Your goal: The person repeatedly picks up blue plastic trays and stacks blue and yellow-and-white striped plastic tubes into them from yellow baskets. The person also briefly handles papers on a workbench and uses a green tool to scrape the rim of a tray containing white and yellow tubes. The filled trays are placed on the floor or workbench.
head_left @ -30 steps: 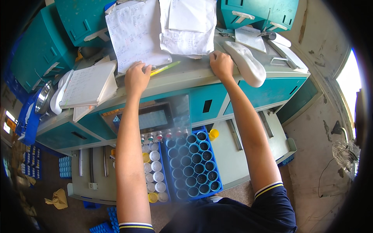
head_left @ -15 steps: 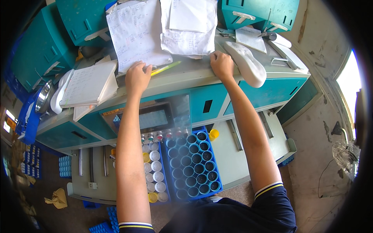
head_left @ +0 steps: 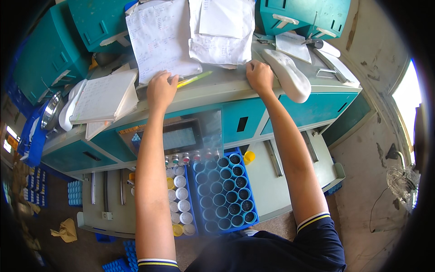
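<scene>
My left hand (head_left: 162, 91) rests on the counter edge, curled at the lower edge of a written sheet (head_left: 158, 43). A yellow-green pen (head_left: 195, 79) lies right beside its thumb; I cannot tell whether the hand touches it. My right hand (head_left: 260, 77) is curled like a fist near the lower right corner of a crumpled paper stack (head_left: 219, 47). What either hand holds, if anything, is hidden under its fingers. Close to the right hand's outer side is a long, curved white object (head_left: 290, 77), sticking out over the counter's front edge.
Below my arms stand a blue tray of cups (head_left: 233, 183), several with dark contents, and white and yellow cups (head_left: 183, 193). A control panel (head_left: 179, 138) is behind my left forearm. Thick notebooks (head_left: 102, 99) lie left, teal boxes (head_left: 97, 25) behind. A wall fan (head_left: 402, 181) hangs right.
</scene>
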